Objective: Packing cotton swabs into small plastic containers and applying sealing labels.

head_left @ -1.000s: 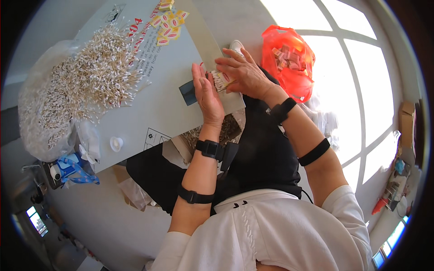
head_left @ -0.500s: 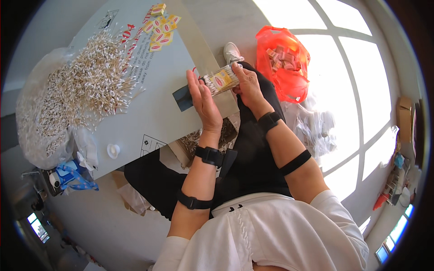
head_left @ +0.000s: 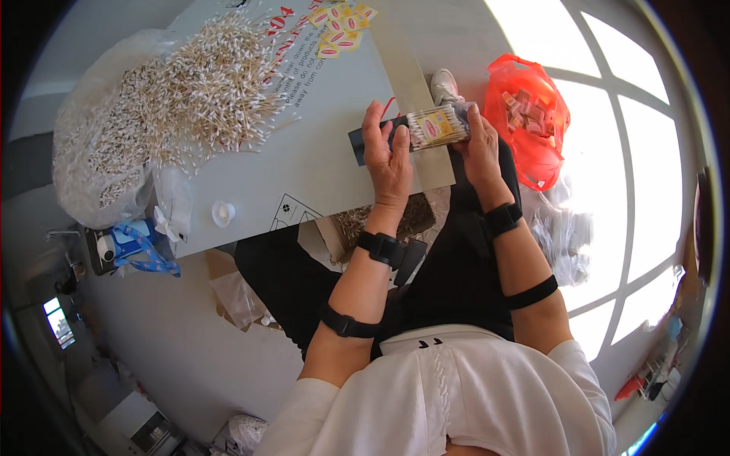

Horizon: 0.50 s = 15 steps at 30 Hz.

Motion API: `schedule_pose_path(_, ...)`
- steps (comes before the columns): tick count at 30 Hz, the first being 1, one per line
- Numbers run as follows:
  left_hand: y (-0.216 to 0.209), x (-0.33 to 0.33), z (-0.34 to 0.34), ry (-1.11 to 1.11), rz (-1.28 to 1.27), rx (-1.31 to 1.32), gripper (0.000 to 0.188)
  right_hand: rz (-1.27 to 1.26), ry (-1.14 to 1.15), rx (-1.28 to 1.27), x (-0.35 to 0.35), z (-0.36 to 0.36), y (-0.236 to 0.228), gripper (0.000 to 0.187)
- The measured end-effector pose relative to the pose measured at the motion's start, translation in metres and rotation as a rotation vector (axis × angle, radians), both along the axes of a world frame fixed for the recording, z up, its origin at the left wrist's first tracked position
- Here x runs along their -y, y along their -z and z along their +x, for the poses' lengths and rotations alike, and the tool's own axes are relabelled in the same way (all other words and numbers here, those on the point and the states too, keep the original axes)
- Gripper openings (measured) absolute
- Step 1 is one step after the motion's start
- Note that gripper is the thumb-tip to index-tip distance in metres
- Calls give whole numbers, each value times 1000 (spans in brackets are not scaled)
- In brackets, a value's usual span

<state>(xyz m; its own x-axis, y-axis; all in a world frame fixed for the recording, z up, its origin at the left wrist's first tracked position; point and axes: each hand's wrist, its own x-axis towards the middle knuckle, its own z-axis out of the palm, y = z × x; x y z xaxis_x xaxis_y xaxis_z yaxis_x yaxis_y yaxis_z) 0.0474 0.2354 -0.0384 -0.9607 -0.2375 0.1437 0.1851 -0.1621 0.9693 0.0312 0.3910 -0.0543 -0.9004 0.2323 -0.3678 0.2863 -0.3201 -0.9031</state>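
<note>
We are facing a big pale table [head_left: 323, 156], while sunlight is falling in bright panes on the floor [head_left: 585, 152] to our right. On the table's left part, a large heap of cotton swabs [head_left: 220, 83] is spilling from the mouth of a clear plastic bag [head_left: 76, 152]. A red plastic bag [head_left: 538, 158] is standing on the floor beyond our right hand [head_left: 484, 154], and small pinkish packs [head_left: 525, 110] are showing inside it. Below the table edge, a cardboard box [head_left: 332, 239] is holding thin brownish sticks, partly hidden behind our left forearm.

Our left hand [head_left: 389, 171] is standing open, fingers raised and thumb apart, just beside the left end of a swab bundle [head_left: 439, 129]; whether the thumb is touching it, we are not managing to tell. Our right hand is grasping the bundle's other end — thumb and fingers closing on it — and is holding it between the two hands, over the table's right edge.

A dark flat piece [head_left: 356, 146] is lying behind the left fingers. A white round cap [head_left: 222, 213] is resting by the table's near edge. Smallest, a yellow label [head_left: 435, 125] is facing up on the bundle, and similar yellow cards [head_left: 340, 32] are lying loosely clustered at the far side, some overlapping.
</note>
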Motion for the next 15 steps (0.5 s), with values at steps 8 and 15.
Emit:
schedule_pose_path(8, -16, 177, -27, -454, -1342, 70, 34, 798, 171, -554, 32, 12, -50, 17)
schedule_pose_path(15, -15, 160, -19, -230, -1387, 67, 16, 652, -368, -558, 105, 21, -43, 17)
